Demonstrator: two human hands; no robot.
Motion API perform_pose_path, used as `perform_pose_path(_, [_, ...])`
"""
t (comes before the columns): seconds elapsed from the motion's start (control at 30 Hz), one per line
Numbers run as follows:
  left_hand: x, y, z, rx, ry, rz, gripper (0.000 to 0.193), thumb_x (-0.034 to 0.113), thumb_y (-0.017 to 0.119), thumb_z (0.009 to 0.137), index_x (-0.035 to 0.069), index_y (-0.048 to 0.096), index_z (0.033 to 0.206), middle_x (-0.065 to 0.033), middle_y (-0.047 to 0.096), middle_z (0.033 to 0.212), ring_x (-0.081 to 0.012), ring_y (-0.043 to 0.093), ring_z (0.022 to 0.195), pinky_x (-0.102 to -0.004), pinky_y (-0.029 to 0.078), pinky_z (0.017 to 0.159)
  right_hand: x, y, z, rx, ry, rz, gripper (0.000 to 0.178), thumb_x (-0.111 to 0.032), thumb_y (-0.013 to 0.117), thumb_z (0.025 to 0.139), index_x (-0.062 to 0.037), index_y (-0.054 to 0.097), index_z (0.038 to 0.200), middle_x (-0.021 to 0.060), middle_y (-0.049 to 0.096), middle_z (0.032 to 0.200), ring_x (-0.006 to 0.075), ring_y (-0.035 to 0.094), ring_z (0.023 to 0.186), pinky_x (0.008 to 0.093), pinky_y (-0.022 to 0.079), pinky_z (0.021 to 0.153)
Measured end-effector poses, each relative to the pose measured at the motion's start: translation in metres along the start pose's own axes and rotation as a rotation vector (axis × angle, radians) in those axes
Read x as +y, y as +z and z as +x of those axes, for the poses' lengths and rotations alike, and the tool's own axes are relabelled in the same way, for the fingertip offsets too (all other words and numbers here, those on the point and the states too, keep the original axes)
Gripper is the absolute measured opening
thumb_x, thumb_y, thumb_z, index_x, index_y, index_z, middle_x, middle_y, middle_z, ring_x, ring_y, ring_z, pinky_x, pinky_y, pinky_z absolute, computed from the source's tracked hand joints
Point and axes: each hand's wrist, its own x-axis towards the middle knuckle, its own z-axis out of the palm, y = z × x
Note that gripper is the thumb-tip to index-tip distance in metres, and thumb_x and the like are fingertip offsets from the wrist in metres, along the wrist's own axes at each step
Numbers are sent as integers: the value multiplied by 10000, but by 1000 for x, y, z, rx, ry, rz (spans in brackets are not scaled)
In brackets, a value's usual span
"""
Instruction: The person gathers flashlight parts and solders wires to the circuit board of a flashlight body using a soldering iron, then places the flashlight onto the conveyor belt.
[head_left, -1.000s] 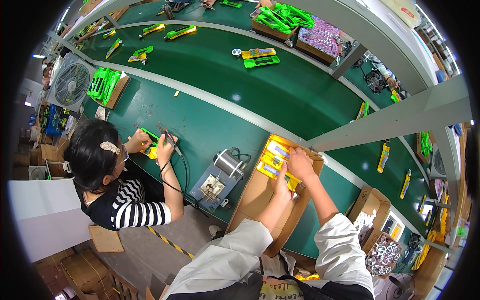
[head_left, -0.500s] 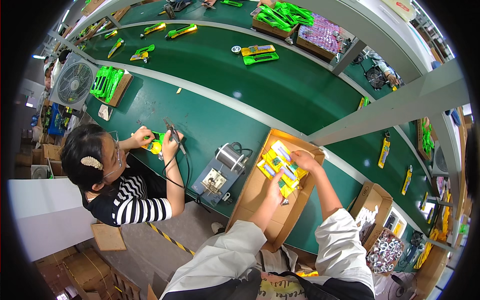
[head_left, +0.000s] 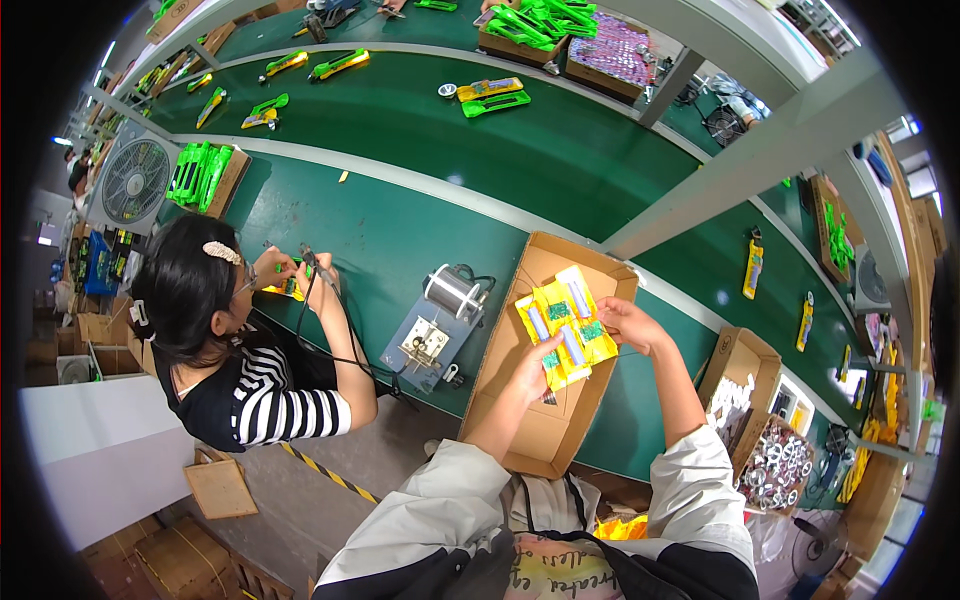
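Both my hands hold a fanned cluster of yellow plastic casings (head_left: 555,298) over an open cardboard box (head_left: 530,440). The casings carry pale blue cylindrical cells (head_left: 574,346) and small green circuit boards. My left hand (head_left: 532,374) grips the cluster's lower left side, thumb lying over the front. At its right edge, my right hand (head_left: 634,326) has its fingers bent against the casings; some fingertips are hidden behind them. Beneath the cluster, the box's brown bottom shows.
A solder-wire spool stand (head_left: 430,335) is left of the box. Farther left, a co-worker (head_left: 255,370) holds a soldering tool over a piece. Beyond runs a green conveyor (head_left: 400,130) carrying yellow and green casings. A slanted grey post (head_left: 700,180) rises at right, near parts boxes (head_left: 775,460).
The casings are now fanned wider and face up more fully. My right hand has slid lower along their right edge. The whole view has shifted slightly.
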Motion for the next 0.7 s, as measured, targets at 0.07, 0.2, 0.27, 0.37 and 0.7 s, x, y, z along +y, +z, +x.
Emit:
perform_pose_path(0.07, [6, 6, -16, -28, -9, 61, 408, 183, 548, 792, 42, 405, 1147, -102, 517, 1066, -222, 522, 970, -387, 429, 839, 0, 13, -23, -28, -59, 142, 172, -182, 449, 854, -95, 459, 1001, 6, 531, 889, 97, 516, 803, 253, 422, 699])
perform_pose_path(0.2, [13, 18, -55, -109, 15, 196, 371, 127, 544, 792, 36, 417, 1128, -100, 533, 1032, -200, 546, 922, -363, 456, 805, 0, 48, -83, 73, -212, 250, 193, -184, 439, 865, -88, 434, 1033, 13, 530, 933, 91, 521, 835, 254, 434, 731])
perform_pose_path(0.27, [15, 19, -76, -165, 14, 268, 355, 111, 518, 803, 20, 410, 1130, -96, 530, 1031, -191, 542, 930, -347, 448, 818, 2, 71, -116, 141, -284, 289, 199, -180, 437, 866, -86, 430, 1041, 14, 528, 942, 91, 521, 836, 250, 433, 731])
perform_pose_path(0.37, [15, 22, -119, -209, -9, 344, 344, 105, 515, 803, 23, 418, 1123, -85, 533, 1027, -187, 545, 919, -341, 447, 813, 14, 113, -164, 251, -412, 377, 218, -195, 424, 866, -99, 427, 1062, 4, 524, 946, 80, 518, 840, 260, 429, 725])
perform_pose_path(0.7, [-8, 8, -265, -391, -181, 494, 380, 105, 548, 772, 8, 417, 1115, -116, 538, 1003, -220, 550, 889, -361, 451, 792, 101, 280, -293, 659, -690, 697, 251, -159, 436, 858, -47, 418, 1082, 47, 537, 996, 107, 522, 890, 257, 410, 781])
